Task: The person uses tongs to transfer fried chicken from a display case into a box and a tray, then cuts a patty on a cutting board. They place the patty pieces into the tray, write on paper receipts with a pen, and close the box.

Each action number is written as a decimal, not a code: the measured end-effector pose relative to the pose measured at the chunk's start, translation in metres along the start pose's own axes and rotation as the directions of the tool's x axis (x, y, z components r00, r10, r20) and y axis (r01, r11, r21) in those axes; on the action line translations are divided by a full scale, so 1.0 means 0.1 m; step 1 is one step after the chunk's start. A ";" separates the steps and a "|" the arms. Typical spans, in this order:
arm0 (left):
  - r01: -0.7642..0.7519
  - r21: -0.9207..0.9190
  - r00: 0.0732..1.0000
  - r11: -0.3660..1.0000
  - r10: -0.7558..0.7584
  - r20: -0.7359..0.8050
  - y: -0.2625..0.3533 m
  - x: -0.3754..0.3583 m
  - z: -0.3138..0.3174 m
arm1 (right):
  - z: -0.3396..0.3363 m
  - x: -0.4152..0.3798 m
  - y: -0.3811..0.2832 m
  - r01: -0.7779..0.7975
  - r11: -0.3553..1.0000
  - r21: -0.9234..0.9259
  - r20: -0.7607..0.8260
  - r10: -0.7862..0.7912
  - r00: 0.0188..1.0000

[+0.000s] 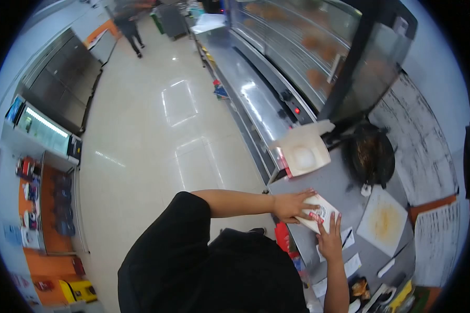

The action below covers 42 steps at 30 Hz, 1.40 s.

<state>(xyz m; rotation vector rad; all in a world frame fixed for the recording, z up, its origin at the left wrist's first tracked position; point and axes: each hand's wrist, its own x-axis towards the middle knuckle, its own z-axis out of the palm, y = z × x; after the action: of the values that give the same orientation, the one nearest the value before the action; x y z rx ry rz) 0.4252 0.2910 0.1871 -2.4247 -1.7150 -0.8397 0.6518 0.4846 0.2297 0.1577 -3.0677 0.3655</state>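
Observation:
A closed white takeaway box (pixel 327 210) with red and black print lies on the grey metal counter. My left hand (pixel 290 206) rests on its left side, fingers spread over the lid. My right hand (pixel 330 240) touches the near right edge, with its fingers stretched out across the top. Both palms' undersides are hidden. Just beyond stands an opened takeaway box (pixel 316 160) with a round white thing inside, too blurred to name.
A dark pan (pixel 371 156) sits right of the open box. Nearer are a stained white cutting board (pixel 384 221), a white-handled knife (pixel 386 267) and paper slips (pixel 352 265). A glass warming cabinet (pixel 297 47) stands behind. Another person (pixel 128 26) is far off on the tiled floor.

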 end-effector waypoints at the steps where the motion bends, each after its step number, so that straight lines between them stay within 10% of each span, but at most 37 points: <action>1: 0.038 -0.092 0.999 0.995 -0.037 0.014 0.06 0.10 -0.13 | 0.02 -0.05 -0.02 -0.047 0.999 -0.017 0.008 0.047 0.999; 4: 0.054 -0.336 0.997 0.940 -0.030 0.077 0.11 0.36 -0.21 | -0.08 0.00 -0.08 -0.065 0.998 -0.017 0.025 0.065 0.998; 7: 0.230 0.022 0.936 0.973 -0.228 0.267 0.23 0.46 -0.16 | -0.24 -0.01 -0.17 -0.118 0.981 -0.156 -0.049 0.112 0.993; 10: 0.296 0.088 0.899 0.951 -0.309 0.310 0.39 0.53 -0.24 | -0.24 -0.08 -0.05 -0.173 0.924 0.342 -0.440 0.320 0.839; 13: 0.349 0.103 0.889 0.932 -0.364 0.277 0.47 0.56 -0.28 | -0.29 -0.03 0.24 -0.459 0.475 0.750 -0.202 0.826 0.526; 16: 0.381 0.104 0.902 0.919 -0.394 0.177 0.53 0.52 -0.20 | -0.40 0.28 0.46 -0.422 0.166 0.892 0.000 0.931 0.365; 19: 0.405 0.095 0.907 0.909 -0.413 0.086 0.57 0.51 -0.15 | -0.34 0.69 0.49 -0.453 0.454 0.767 -0.188 0.835 0.517; 24: 0.425 0.061 0.904 0.903 -0.427 0.019 0.52 0.45 -0.13 | -0.31 1.50 0.32 -0.409 0.559 0.721 -0.205 0.736 0.645; 30: 0.424 0.118 0.905 0.898 -0.426 -0.011 0.51 0.47 -0.06 | -0.18 1.64 0.13 -0.292 0.564 0.773 -0.317 0.741 0.593; 32: 0.527 0.148 0.792 0.837 -0.547 0.272 0.35 0.44 0.02 | -0.26 1.40 0.14 -0.187 0.525 0.830 -0.342 0.745 0.573; 33: 0.599 0.191 0.632 0.778 -0.606 0.484 0.17 0.41 0.12 | -0.29 1.23 0.19 -0.200 0.548 0.812 -0.380 0.757 0.531; 35: 0.606 0.218 0.612 0.765 -0.624 0.486 0.20 0.52 0.15 | -0.32 0.69 0.33 -0.224 0.590 0.775 -0.456 0.769 0.449; 36: 0.554 0.180 0.762 0.813 -0.582 0.285 0.40 0.54 0.02 | -0.35 0.32 0.44 -0.340 0.685 0.644 -0.552 0.724 0.413; 37: 0.493 0.154 0.860 0.856 -0.507 0.065 0.52 0.56 -0.03 | -0.43 -0.05 0.52 -0.353 0.610 0.710 -0.507 0.790 0.344; 42: 0.492 0.193 0.852 0.849 -0.515 0.095 0.41 0.66 0.03 | -0.81 -2.30 0.81 -0.535 0.194 0.822 -0.352 0.912 -0.210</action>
<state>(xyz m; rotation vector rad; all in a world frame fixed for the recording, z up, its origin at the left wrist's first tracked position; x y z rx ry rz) 0.4783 0.3328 0.2247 -1.9887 -2.4286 -0.5314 0.8750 0.6037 0.2755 -1.5615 -1.4782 0.7556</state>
